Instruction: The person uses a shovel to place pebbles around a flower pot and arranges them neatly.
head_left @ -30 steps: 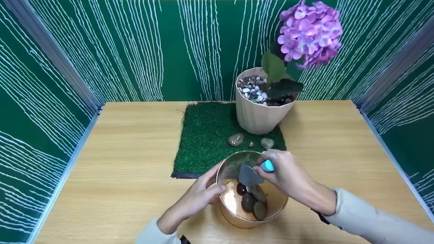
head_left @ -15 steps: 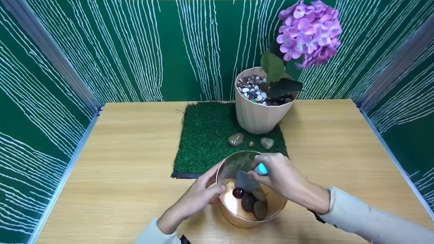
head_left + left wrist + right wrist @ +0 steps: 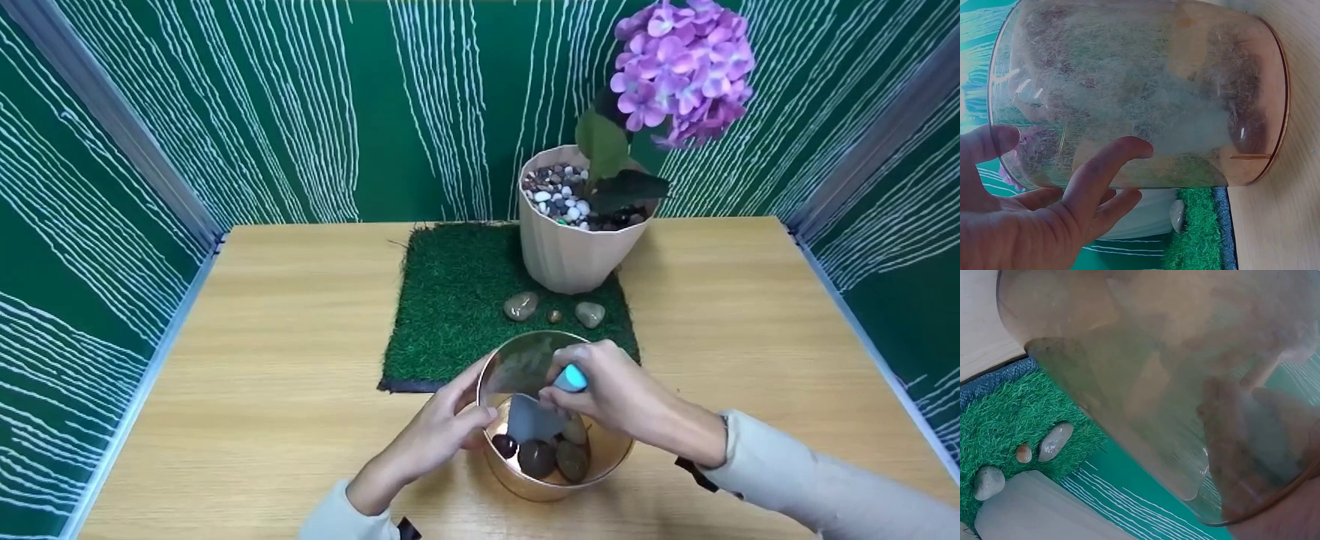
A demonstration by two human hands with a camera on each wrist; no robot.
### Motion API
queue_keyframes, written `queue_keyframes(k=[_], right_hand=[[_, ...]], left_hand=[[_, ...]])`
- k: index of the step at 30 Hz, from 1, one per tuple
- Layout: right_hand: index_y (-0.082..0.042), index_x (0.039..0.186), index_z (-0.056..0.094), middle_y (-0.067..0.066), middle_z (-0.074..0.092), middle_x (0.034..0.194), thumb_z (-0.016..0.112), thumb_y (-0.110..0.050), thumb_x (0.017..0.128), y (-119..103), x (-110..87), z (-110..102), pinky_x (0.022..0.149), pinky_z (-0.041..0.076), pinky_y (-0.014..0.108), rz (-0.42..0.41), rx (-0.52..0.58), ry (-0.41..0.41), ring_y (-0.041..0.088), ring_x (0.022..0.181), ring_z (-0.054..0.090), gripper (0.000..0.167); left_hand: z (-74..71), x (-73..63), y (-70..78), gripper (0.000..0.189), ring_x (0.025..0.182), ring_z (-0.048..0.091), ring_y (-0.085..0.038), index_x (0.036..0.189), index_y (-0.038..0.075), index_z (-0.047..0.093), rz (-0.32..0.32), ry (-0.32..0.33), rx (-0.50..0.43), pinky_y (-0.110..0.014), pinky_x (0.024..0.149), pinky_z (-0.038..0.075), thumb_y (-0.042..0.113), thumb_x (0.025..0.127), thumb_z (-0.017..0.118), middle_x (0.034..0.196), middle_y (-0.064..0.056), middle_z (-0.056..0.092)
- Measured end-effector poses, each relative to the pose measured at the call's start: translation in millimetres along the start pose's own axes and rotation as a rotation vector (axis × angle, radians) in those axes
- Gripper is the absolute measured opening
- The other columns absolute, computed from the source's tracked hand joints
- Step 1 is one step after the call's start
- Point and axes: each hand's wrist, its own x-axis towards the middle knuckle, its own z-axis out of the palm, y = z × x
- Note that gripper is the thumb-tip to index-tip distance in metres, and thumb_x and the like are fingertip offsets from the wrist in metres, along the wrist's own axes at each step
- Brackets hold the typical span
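Observation:
A clear amber plastic container (image 3: 534, 491) stands on the table. My left hand (image 3: 439, 429) holds its left side, thumb over the rim and fingers against the outer wall (image 3: 1100, 95). My right hand (image 3: 619, 394) reaches over the rim and grips a small trowel by its turquoise-ended handle (image 3: 571, 378). The grey trowel blade (image 3: 531, 417) is down inside, overlapping the stones in the head view. In the container lie a small dark red stone (image 3: 505, 446), a dark brown stone (image 3: 536, 459) and an olive stone (image 3: 572, 460), with another partly hidden behind.
Behind the container is an artificial grass mat (image 3: 450, 315). On it stand two larger stones (image 3: 520, 306) with a small brown one (image 3: 553, 316) between, and a pale flowerpot (image 3: 574, 259) with pebbles and a purple flower (image 3: 686, 71). Green walls (image 3: 409, 150) enclose the table.
My right hand has moved the trowel down and left inside the container. The dark red and dark brown stones have shifted left. My left hand stays in place.

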Motion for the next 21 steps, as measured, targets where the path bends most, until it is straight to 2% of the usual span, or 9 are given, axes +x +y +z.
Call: queue_keyframes(k=[6,21], right_hand=[[-0.01,0.088,0.078,-0.002,0.075,0.083,0.081,-0.01,0.092,-2.5,-0.1,1.1,0.064,0.058,0.018,0.0,0.02,-0.059,0.004,0.074,0.065,0.005],[-0.009,0.086,0.078,-0.001,0.074,0.081,0.081,-0.01,0.092,-0.3,3.5,1.8,0.058,0.055,0.019,0.043,0.091,-0.107,0.005,0.068,0.061,0.006]], left_hand=[[0.5,-0.9,1.0,0.075,0.145,0.045,-0.046,0.169,0.014,0.028,-0.005,-0.008,-0.018,-0.055,0.08,0.064,0.017,0.1,0.055,0.171,-0.02,0.028],[0.3,-0.4,1.6,0.074,0.145,0.046,-0.045,0.169,0.016,0.028,-0.037,-0.001,-0.014,-0.051,0.081,0.065,0.02,0.101,0.057,0.172,-0.018,0.028]])
